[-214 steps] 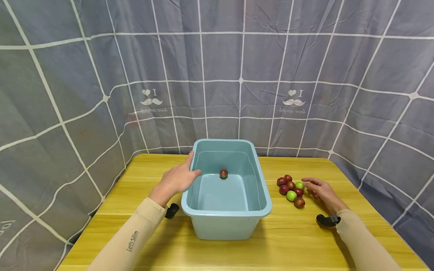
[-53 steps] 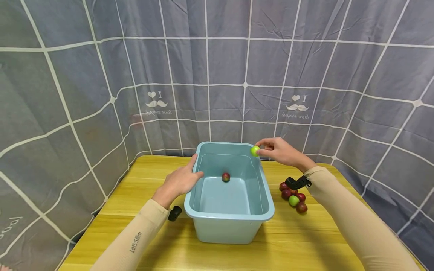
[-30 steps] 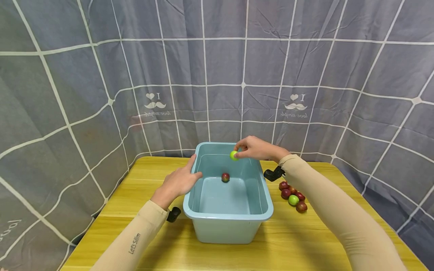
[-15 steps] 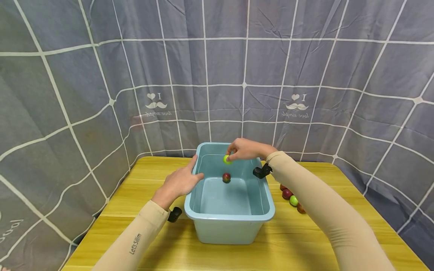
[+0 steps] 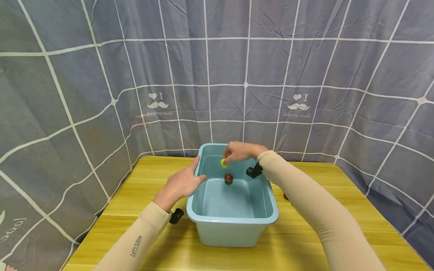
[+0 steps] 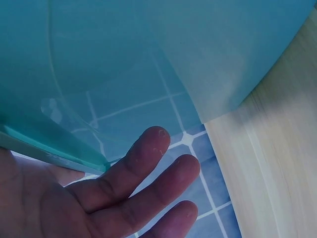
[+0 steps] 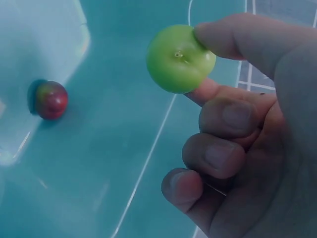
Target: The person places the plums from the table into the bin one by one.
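The right hand (image 5: 239, 151) pinches the green plum (image 7: 171, 62) between thumb and forefinger — red plum (image 5: 228, 178) below those fingertips, the tub's (image 5: 225, 201) floor stretching from there toward the person. The left hand's (image 5: 181, 183) spread fingers straddle the rim.

Tub (image 5: 232, 219): light blue, rectangular, deep, rounded rim; is standing upright, open side up. Green fruit (image 7: 176, 62): round, glossy, small pit showing at 1 end; the right hand (image 5: 240, 150) is pinching it by thumb and finger, and it is hanging inside the tub's far half, above the floor. Red fruit (image 5: 228, 178): round, green-tinged; is lying at the foot of the tub's far wall. 2nd red fruit (image 5: 285, 196): mostly hidden; is sitting outside, right of the tub.
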Available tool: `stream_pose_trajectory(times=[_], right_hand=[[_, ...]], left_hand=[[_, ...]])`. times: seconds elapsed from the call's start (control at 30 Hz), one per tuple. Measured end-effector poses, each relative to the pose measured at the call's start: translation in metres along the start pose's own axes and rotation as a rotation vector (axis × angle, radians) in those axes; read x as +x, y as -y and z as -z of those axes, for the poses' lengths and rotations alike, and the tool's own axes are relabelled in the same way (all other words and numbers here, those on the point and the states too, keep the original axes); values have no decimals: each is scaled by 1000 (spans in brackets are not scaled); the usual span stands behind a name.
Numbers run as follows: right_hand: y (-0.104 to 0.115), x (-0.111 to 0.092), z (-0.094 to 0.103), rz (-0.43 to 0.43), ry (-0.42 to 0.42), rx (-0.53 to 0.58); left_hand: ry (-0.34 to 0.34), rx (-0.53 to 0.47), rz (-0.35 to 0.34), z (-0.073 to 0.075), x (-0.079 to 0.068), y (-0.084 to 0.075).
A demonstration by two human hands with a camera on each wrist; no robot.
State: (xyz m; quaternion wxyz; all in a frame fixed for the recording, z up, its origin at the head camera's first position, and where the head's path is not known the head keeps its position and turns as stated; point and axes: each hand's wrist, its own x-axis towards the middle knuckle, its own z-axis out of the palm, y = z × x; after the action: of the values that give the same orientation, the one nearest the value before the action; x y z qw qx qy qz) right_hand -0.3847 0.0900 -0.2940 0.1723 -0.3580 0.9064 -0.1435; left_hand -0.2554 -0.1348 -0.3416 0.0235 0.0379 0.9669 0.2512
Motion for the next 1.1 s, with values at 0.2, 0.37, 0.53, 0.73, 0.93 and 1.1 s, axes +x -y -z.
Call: stream_pose_trajectory(times=[0.2,0.37,0.53,0.73,0.93,1.1], right_hand=[[-2,9,-6,-6,30,-9],[-4,13,-8,2,35,-31],[-6,7,-5,-4,29,-17],[-8,-13,4,35,19,-31],[-16,-43,10,31,12,15],[-24,-65,15,23,-16,53]], left_hand=[[14,-11,6,-1,-1,-1],[14,-16,3,-2,-1,-2],[0,-20,-2,-2,-1,-2],[-30,16,-13,-1,-1,-2],[-60,80,-33,1,-1,-5],[-62,111,-42,4,0,-6]])
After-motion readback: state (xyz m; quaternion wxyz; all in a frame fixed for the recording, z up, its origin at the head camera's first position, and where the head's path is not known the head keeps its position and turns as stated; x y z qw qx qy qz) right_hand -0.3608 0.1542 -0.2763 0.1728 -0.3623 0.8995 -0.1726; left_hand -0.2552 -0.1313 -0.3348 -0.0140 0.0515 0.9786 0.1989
